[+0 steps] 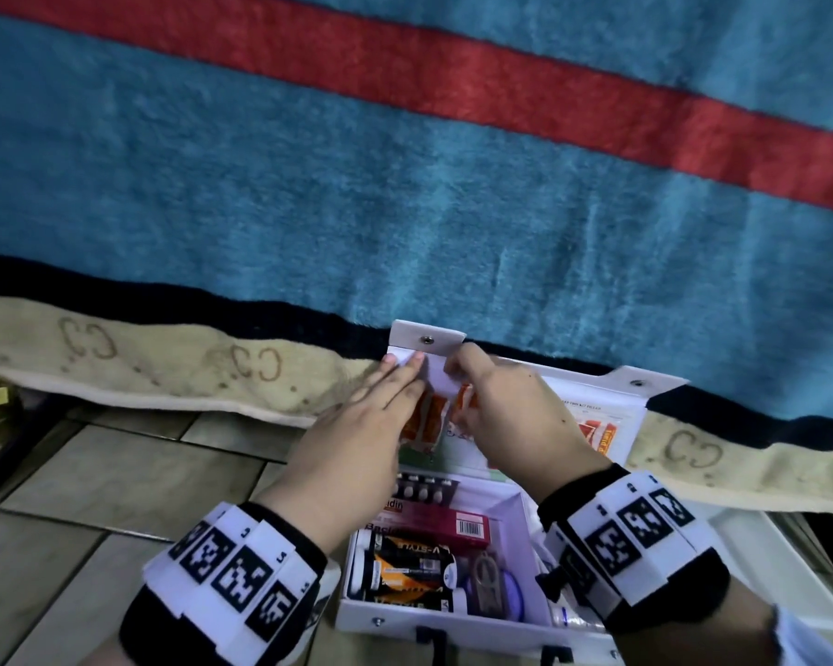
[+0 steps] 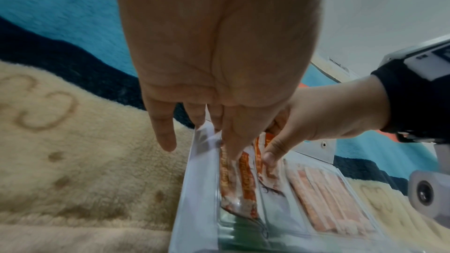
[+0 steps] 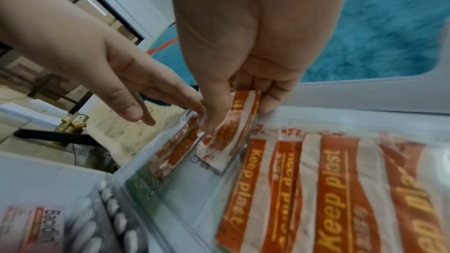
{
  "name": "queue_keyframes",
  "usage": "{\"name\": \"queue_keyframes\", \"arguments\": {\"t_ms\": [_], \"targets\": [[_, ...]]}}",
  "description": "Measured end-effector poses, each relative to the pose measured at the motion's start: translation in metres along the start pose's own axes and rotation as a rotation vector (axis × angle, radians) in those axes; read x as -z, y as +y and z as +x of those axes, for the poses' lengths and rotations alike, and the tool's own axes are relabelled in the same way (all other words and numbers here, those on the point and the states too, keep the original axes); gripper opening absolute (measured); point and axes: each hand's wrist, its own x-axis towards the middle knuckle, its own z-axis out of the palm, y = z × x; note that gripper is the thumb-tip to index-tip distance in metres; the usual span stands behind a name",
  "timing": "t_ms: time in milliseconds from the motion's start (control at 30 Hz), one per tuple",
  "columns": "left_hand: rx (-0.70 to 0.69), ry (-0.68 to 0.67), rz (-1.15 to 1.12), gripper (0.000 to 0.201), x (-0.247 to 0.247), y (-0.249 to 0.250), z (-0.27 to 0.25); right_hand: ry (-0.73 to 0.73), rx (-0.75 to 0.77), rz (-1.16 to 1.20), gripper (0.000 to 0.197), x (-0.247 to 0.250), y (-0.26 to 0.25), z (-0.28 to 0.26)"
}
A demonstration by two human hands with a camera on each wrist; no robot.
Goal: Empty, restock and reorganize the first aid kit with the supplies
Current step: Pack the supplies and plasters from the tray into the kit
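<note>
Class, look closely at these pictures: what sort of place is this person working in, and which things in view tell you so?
Probably a home, on the floor. The first aid kit sits on floor tiles beside a thick blue blanket with a cream border, and the hands work low over it.

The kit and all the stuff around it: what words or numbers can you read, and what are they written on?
"Keep plast": plasters in the lid pocket.
"Bacidin": box by the pill strip.
"V-STYLE", upside down: black and orange tube in the kit.
"C.J": brown marks on the cream blanket edge.
"3", "L4": left wristband.
Too small or blurred: the pink box and its barcode digits, the lid sheet.
</note>
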Motion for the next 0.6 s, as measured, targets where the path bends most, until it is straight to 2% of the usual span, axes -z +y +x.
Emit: {"name": "queue_keyframes", "arguments": {"t_ms": [200, 367, 533, 600], "targets": [[-0.017, 0.029, -0.031, 0.078, -0.002, 0.001, 0.000, 0.035, 0.029, -0.079, 0.038, -0.005, 0.001, -0.003], [0.003, 0.029, -0.014, 0.077, -0.003, 0.002, 0.000, -0.003, 0.047, -0.128, 0.051, -0.009, -0.003, -0.005], [0.018, 0.019, 0.006, 0.080, -0.001, 0.003, -0.001, 0.071, -0.051, -0.130, 0.039, -0.009, -0.003, -0.005], [0.018, 0.020, -0.002, 0.080, 0.000, 0.004, -0.002, 0.067, -0.052, -0.150, 0.040, -0.011, -0.005, -0.007]]}}
